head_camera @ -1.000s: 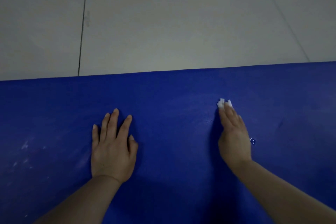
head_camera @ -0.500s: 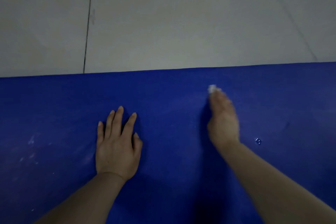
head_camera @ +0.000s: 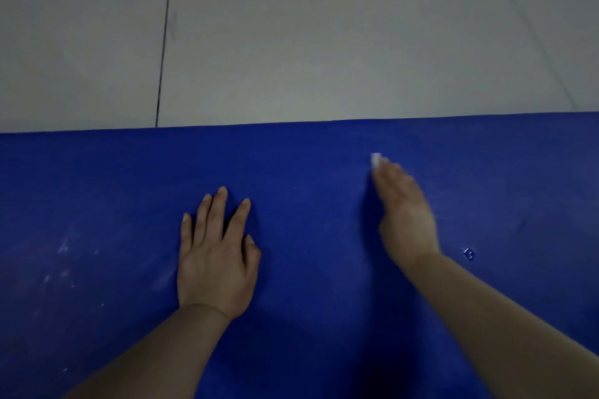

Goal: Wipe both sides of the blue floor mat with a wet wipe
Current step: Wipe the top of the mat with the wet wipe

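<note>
The blue floor mat (head_camera: 97,188) lies flat across the lower half of the view. My left hand (head_camera: 215,256) rests palm down on it, fingers straight and slightly spread. My right hand (head_camera: 405,214), blurred by motion, lies on the mat to the right with straight fingers. It presses a small white wet wipe (head_camera: 375,159) against the mat. Only a bit of the wipe shows past the fingertips, a short way from the mat's far edge.
Grey floor tiles (head_camera: 324,42) with dark joints stretch beyond the mat's far edge. Pale specks (head_camera: 63,248) mark the mat left of my left hand. A small shiny mark (head_camera: 468,253) sits on the mat beside my right wrist.
My right hand has slid the wipe forward and slightly left, toward the mat's far edge. My left hand has stayed planted on the mat.
</note>
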